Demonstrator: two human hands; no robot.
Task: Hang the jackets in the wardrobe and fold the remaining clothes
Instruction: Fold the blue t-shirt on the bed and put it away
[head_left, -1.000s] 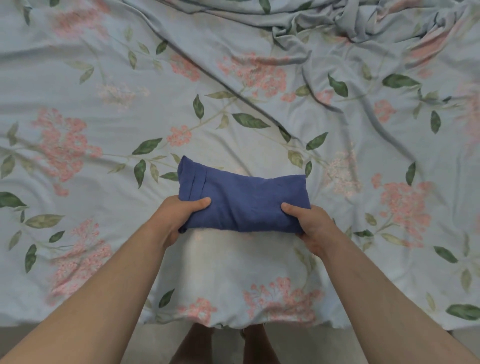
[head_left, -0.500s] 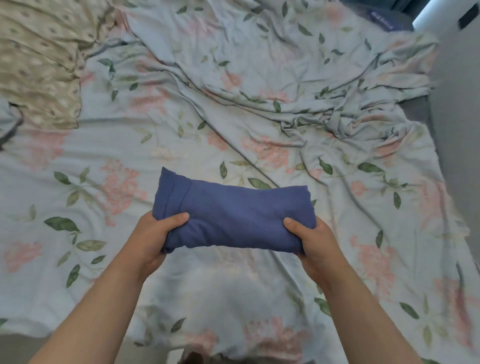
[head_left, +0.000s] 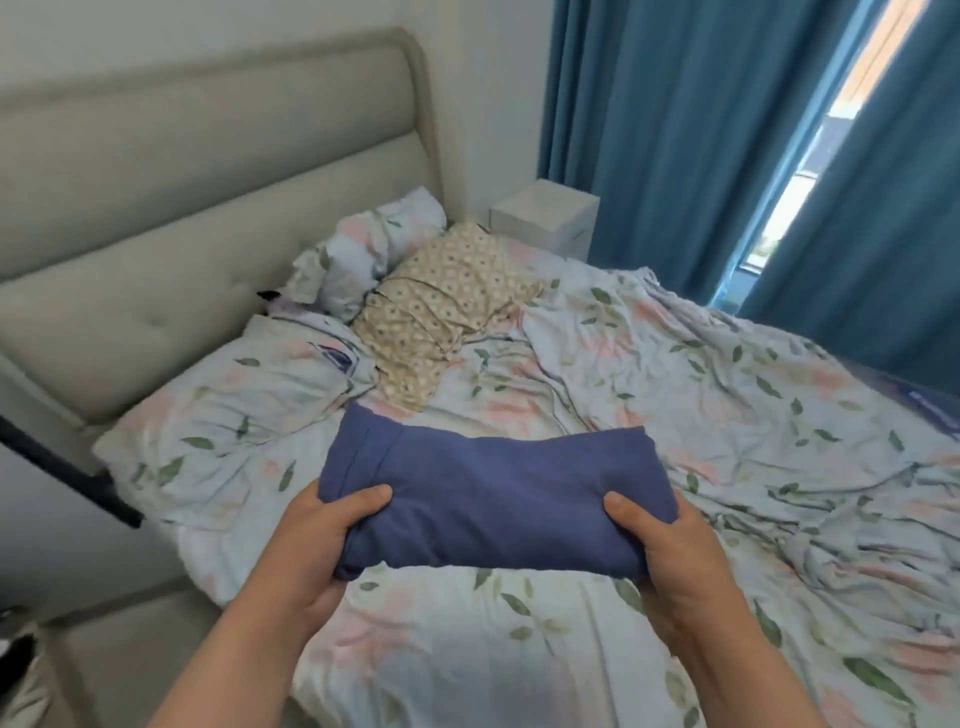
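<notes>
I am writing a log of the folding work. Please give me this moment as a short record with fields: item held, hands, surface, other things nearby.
item held: folded dark blue cloth garment, a compact rectangle lifted above the bed
left hand: grips the left end, thumb on top
right hand: grips the right end, thumb on top
surface: bed with crumpled light blue floral sheet
nearby: beige patterned pillow, grey padded headboard, white bedside cabinet, teal curtains

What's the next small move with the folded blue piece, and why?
Probably set it down on a flat patch of the floral bedspread. The folded blue garment looks fully folded and is gripped at both ends, by the left hand and the right hand, above the bed, with no wardrobe in view.
</notes>
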